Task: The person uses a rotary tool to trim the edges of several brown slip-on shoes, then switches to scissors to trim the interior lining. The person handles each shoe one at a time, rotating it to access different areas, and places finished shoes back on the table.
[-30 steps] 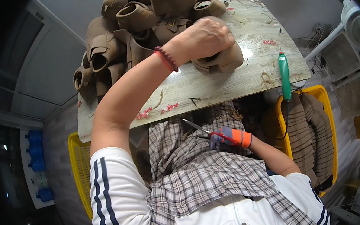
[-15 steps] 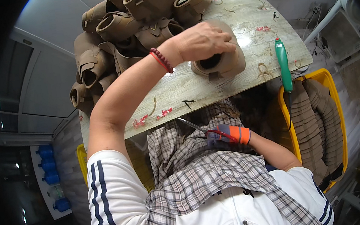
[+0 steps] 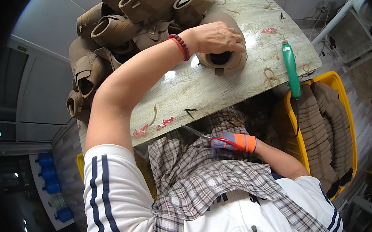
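Note:
On the table stands a brown, tube-shaped padded piece, its dark round opening turned toward me and a small tab hanging at its lower rim. My bare left hand reaches across from the left and grips its upper side with bent fingers; the fingertips are partly hidden. Below the table's edge, over my lap, my right hand in a grey and orange glove is closed round the red handles of scissors. The blades point up and left, away from the padded piece.
A heap of similar brown pieces fills the table's far left. A green corded hand tool lies at the right edge. Below it stands a yellow crate of stacked brown pieces. Thread scraps and red bits dot the tabletop.
My left hand and the padded piece under it have shifted and turned slightly, so the small tab sits differently. My right hand still holds the scissors low. The whole view has moved a little.

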The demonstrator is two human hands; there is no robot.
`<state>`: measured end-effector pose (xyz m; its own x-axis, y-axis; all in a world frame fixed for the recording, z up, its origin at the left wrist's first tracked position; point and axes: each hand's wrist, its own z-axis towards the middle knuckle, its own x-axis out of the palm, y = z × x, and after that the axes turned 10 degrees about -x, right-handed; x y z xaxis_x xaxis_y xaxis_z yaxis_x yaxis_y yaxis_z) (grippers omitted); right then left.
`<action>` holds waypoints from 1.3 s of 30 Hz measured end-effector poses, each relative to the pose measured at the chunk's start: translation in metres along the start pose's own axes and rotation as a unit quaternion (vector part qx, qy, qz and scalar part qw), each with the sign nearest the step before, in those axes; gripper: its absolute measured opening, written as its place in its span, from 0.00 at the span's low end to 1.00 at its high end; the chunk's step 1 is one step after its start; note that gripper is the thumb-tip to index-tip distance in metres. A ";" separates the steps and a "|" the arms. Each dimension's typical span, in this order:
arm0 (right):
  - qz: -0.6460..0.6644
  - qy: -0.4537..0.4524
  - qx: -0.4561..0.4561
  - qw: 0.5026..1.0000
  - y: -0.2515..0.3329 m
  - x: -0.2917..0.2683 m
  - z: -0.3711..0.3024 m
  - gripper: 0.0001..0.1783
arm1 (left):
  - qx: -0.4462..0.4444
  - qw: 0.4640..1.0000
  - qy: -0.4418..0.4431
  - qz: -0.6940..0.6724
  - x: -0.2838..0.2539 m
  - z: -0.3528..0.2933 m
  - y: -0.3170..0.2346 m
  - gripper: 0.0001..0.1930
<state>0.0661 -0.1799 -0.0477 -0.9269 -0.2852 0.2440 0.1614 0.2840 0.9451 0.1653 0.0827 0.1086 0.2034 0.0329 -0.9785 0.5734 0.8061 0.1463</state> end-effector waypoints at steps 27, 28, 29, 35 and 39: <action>0.096 -0.012 -0.046 0.994 0.014 -0.001 -0.005 0.36 | -0.292 0.864 0.053 -0.406 0.054 0.029 -0.013 0.27; 0.097 -0.013 -0.032 0.995 0.014 -0.001 -0.005 0.36 | -0.344 0.827 0.118 -0.428 0.036 0.028 -0.013 0.30; 0.100 -0.014 -0.017 0.995 0.013 0.000 -0.005 0.36 | -0.346 0.816 0.092 -0.454 0.029 0.019 -0.011 0.31; 0.120 -0.033 -0.002 0.992 0.006 0.002 -0.006 0.37 | -0.396 0.812 -0.405 -0.142 -0.047 -0.042 0.020 0.15; 0.138 -0.029 0.003 0.990 0.003 0.006 -0.003 0.38 | -0.577 0.704 -0.383 0.157 -0.055 -0.122 0.079 0.21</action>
<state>0.0623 -0.1829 -0.0427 -0.8655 -0.1436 0.4799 0.4096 0.3486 0.8430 0.1029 0.2167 0.1562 0.7986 0.3439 -0.4939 -0.5311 0.7888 -0.3096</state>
